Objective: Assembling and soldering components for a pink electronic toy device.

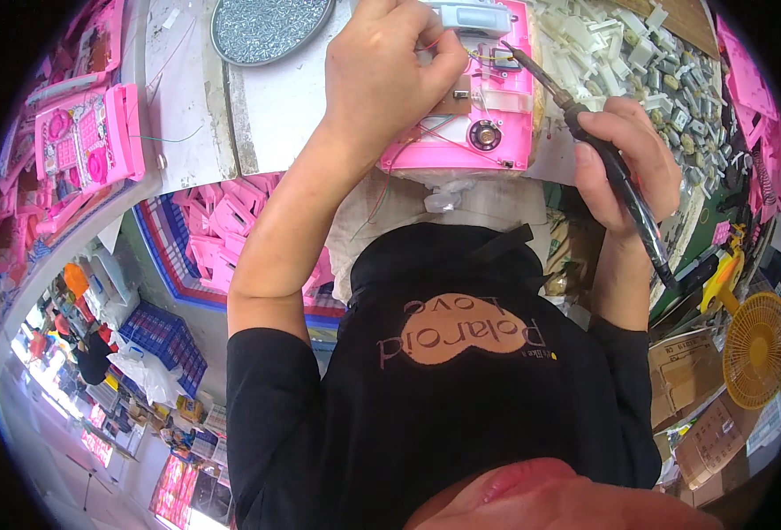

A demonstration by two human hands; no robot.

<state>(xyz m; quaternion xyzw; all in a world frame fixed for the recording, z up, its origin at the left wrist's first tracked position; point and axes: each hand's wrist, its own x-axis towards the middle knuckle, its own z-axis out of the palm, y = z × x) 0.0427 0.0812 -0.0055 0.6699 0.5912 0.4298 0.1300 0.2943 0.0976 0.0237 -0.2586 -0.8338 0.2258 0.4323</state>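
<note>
An open pink plastic toy housing [443, 157] lies on the worktable in front of me. Inside it are a small round speaker [485, 135], a brown circuit board [454, 99], thin wires and a pale grey-blue plastic part [474, 18] at the far end. My left hand [390, 71] reaches over the housing's left side, thumb and fingers pinched on a thin red wire [433, 42]. My right hand [629, 163] grips a soldering iron [645, 216] by its black handle. The iron's tip points left, close to the wires and a small metal-like component [504, 58]; contact cannot be made out.
A round dish [223, 49] of small metal pieces stands at the far left. White plastic parts [585, 44] and grey pieces [686, 115] lie heaped on the right. Pink housings [99, 141] pile up at left; more fill a blue-rimmed crate [163, 238] below. A yellow fan [757, 349] is at lower right.
</note>
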